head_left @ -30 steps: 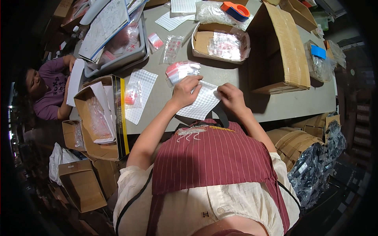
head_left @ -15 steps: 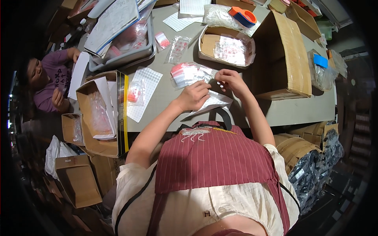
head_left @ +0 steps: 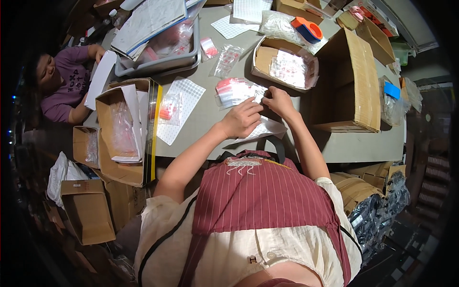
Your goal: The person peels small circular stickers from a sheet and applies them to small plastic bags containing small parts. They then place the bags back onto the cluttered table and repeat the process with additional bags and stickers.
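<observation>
A pile of small clear zip bags (head_left: 233, 91) with red and white bands lies on the table ahead of my hands. My left hand (head_left: 244, 119) has its fingers bent together at the near right edge of the pile, gripping a small zip bag there. Close beside it, my right hand (head_left: 279, 103) is closed in a pinch, fingertips down at the bag's right end; what they hold is too small to make out. Partly under my left hand lies a white sheet of round stickers (head_left: 263, 129), its near edge lifted.
An open carton (head_left: 368, 81) stands at right, and a low box of bags (head_left: 287, 86) beyond my hands. A grey bin (head_left: 196, 62) with papers stands far left, near another sticker sheet (head_left: 191, 91). Cardboard boxes (head_left: 100, 143) edge the left side, where another person (head_left: 67, 86) sits.
My right hand has come down and closer to my left, its fingertips now at the bag's end. White dots seen by its fingers earlier no longer show. The whole view has shifted slightly.
</observation>
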